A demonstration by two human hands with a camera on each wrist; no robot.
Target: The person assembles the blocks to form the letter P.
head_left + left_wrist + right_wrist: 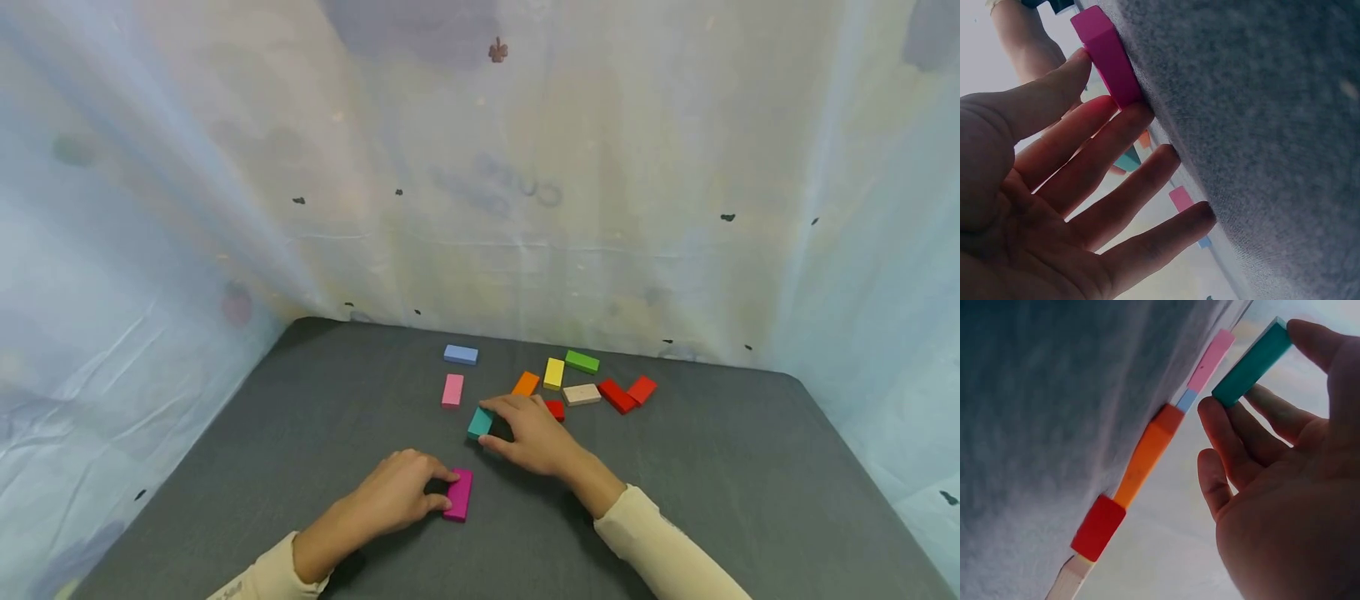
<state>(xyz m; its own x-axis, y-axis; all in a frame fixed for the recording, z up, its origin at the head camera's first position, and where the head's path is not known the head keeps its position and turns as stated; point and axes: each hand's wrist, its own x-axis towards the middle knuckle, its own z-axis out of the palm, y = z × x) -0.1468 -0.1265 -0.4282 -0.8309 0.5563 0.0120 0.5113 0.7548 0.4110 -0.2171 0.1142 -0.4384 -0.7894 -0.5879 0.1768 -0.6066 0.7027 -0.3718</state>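
A magenta block [459, 495] lies flat on the dark table. My left hand [401, 493] holds it from the left, thumb near its close end and fingertips at its far end, as the left wrist view shows. The two outer fingers [1147, 240] of that hand are spread out. Farther forward, my right hand [532, 437] pinches a teal block [480, 423] between thumb and fingers. In the right wrist view the teal block [1252, 362] is raised off the table surface, tilted, with the thumb at one end and fingertips at the other.
Beyond the hands lie a pink block [452, 390], a blue one [461, 355], an orange one [526, 383], a yellow one [553, 373], a green one [582, 362], a plain wood one [581, 395] and several red blocks [617, 397]. A pale curtain [525, 275] hangs behind the table.
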